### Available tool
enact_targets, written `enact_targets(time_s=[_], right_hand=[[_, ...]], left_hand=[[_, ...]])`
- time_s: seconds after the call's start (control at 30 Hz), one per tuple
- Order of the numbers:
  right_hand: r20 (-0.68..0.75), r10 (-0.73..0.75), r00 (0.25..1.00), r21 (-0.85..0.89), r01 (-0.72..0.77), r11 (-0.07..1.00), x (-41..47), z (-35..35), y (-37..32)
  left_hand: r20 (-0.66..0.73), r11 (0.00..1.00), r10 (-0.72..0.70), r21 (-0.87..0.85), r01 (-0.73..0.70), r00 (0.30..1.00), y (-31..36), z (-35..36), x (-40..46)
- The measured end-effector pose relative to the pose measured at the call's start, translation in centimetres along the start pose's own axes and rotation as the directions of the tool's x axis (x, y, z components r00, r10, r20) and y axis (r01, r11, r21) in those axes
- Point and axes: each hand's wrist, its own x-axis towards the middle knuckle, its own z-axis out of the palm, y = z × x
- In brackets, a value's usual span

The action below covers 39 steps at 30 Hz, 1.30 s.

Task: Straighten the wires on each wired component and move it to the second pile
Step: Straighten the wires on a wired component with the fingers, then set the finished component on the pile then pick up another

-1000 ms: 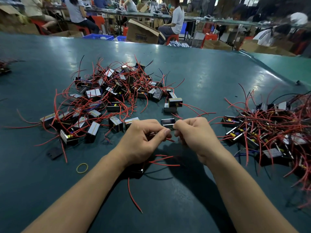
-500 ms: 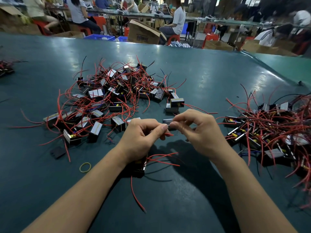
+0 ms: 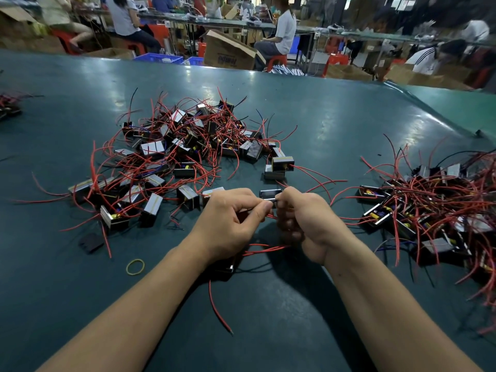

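You are at a dark green table (image 3: pixel 322 116) in a busy workshop, with seated people at long benches (image 3: pixel 241 21) beyond its far edge and a cardboard box (image 3: pixel 228 53) there whose blue print is too blurred to read.

From your head camera, the big pile (image 3: pixel 185 157) of black components with tangled red wires lies ahead and to your left; the second pile (image 3: pixel 434 208) spreads along your right side, well apart from it. Your left hand (image 3: pixel 228 221) and right hand (image 3: pixel 303 218) meet between the two piles, just above the table. Both are curled: the left thumb and forefinger pinch red wires (image 3: pixel 268 248), and the right fist is clenched round the same strands, which trail out below your hands. A dark component (image 3: pixel 225 267) shows under your left wrist, mostly hidden. One small component (image 3: pixel 269 194) sits just behind your knuckles. A yellow rubber band (image 3: pixel 135 266) and a flat black piece (image 3: pixel 91 242) lie near your left forearm.
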Motion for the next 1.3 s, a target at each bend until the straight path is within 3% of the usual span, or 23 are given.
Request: enact_targets(time_s=[0.07,0.17,0.3,0.37,0.4,0.43,0.47,0.5,0.57,0.63,0.77,0.93,1.07,1.2,1.3], right_hand=[[-0.016,-0.048,0.999,-0.003,0.047,0.999,0.0,0.0,0.1],[-0.045,-0.26,0.965,-0.128,0.253,0.959,-0.2,-0.1,0.3],[-0.161,-0.489,0.857,-0.404,0.395,0.825,-0.4,-0.7,-0.3],[-0.262,-0.58,0.772,-0.315,0.499,0.807,-1.3,-1.0,-1.2],[-0.245,-0.562,0.79,-0.095,0.557,0.825,-1.8,-1.1,-1.8],[-0.135,-0.502,0.854,0.21,0.52,0.828,-2.6,-1.0,-2.4],[0.061,-0.439,0.896,0.488,0.357,0.796,-3.6,-0.7,-2.8],[0.258,-0.378,0.889,0.635,0.138,0.76,-4.5,-0.1,-3.1],[0.517,-0.261,0.815,0.646,-0.171,0.744,-5.7,1.9,-2.6],[0.556,-0.11,0.824,0.559,-0.272,0.783,-6.4,4.2,-1.6],[0.423,0.103,0.9,0.431,-0.3,0.851,-5.9,6.3,0.2],[0.071,0.082,0.994,0.468,-0.106,0.878,-3.7,5.0,0.1],[-0.246,0.047,0.968,0.354,0.045,0.934,-1.4,-0.6,-1.7],[-0.351,0.104,0.931,0.333,0.02,0.943,-0.4,-7.8,-3.3],[-0.479,0.057,0.876,0.271,0.086,0.959,0.3,-9.9,-3.1]], left_hand=[[-0.004,0.997,-0.062,-0.043,0.062,0.998,0.0,0.3,0.0],[0.009,0.963,-0.189,-0.196,0.187,0.982,0.1,0.5,0.3],[-0.112,0.801,-0.424,-0.51,0.314,0.899,-0.2,-0.4,1.3],[-0.236,0.73,-0.51,-0.628,0.271,0.827,-0.8,-1.2,1.6],[-0.28,0.701,-0.536,-0.673,0.235,0.797,-1.0,-1.6,1.6],[-0.31,0.675,-0.55,-0.712,0.193,0.776,-1.1,-1.9,1.6],[-0.329,0.651,-0.557,-0.743,0.154,0.763,-1.1,-2.0,1.6],[-0.342,0.628,-0.563,-0.768,0.121,0.752,-1.1,-2.2,1.6],[-0.342,0.56,-0.598,-0.825,0.073,0.725,-0.9,-2.8,1.8],[-0.315,0.474,-0.642,-0.88,0.038,0.699,-0.9,-3.5,1.9],[-0.322,0.487,-0.62,-0.873,0.029,0.715,-0.7,-3.5,1.8],[-0.253,0.582,-0.54,-0.801,0.139,0.802,-0.5,-2.2,1.7],[-0.169,0.651,-0.491,-0.723,0.232,0.854,-0.6,-1.8,1.2],[-0.096,0.743,-0.448,-0.593,0.31,0.889,-0.5,-1.3,0.7],[-0.076,0.751,-0.449,-0.572,0.33,0.89,-0.6,-1.1,0.5]])
